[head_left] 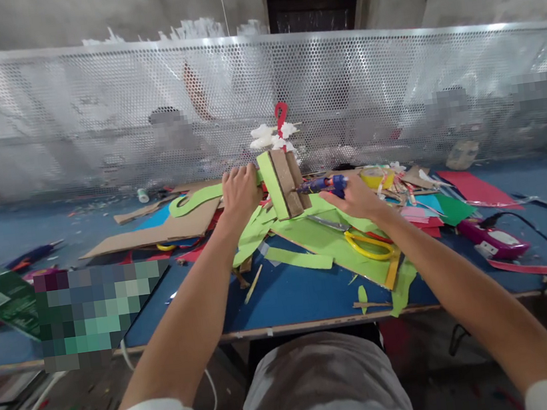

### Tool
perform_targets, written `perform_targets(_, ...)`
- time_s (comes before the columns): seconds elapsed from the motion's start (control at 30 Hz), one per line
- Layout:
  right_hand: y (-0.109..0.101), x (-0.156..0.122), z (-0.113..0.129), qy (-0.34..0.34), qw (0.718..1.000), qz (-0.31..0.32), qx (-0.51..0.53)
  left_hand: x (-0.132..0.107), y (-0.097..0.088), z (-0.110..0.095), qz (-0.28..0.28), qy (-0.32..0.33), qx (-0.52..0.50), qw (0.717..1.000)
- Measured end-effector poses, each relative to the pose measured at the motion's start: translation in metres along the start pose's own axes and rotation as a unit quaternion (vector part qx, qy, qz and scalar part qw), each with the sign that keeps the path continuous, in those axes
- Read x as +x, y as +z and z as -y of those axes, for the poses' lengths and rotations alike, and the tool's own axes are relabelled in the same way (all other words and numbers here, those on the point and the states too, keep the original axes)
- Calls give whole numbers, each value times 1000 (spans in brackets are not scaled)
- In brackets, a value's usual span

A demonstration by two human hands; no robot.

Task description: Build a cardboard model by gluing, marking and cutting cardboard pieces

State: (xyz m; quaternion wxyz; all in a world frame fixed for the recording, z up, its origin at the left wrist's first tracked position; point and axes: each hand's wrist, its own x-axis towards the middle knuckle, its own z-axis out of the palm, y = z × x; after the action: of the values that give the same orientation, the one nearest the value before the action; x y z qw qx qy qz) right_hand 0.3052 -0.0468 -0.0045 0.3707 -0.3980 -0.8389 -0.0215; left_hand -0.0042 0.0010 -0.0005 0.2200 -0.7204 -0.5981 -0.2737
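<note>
My left hand (pixel 240 192) is closed round the left edge of a small cardboard block (pixel 284 182) faced with green foam, holding it upright above the blue table (pixel 290 293). My right hand (pixel 356 197) grips a blue glue gun (pixel 324 185) whose nozzle touches the block's brown right side. Under both hands lie green foam sheets and strips (pixel 318 236). Yellow-handled scissors (pixel 367 246) rest on the green sheet just below my right wrist.
Brown cardboard sheets (pixel 166 229) lie at left. Coloured scraps pile at right, with a pink glue gun (pixel 492 240) and its black cord. A perforated metal screen (pixel 259 99) closes the table's far side. A red and white craft piece (pixel 277 134) stands behind the block.
</note>
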Motion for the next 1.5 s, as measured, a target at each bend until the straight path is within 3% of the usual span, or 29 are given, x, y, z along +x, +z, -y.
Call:
perform_targets(0.33, -1, -1, -4, 36, 989, -140, -11, -7, -4, -32, 15, 93, -3, 996)
perform_targets(0.87, -6, 0, -1, 48, 989, -138, 7, -6, 2, -28, 15, 100, -4, 995)
perform_targets(1.1, -7, 1, 0, 40, 995, -95, -6, -6, 5, -20, 11, 87, -4, 996)
perform_targets(1.33, -13, -1, -1, 32, 994, 79, 70, -3, 8, -3, 30, 33, -2, 999)
perform_targets(1.5, -17, -5, -2, 79, 985, 85, 130, -1, 7, 2, 25, 8, 4, 1000)
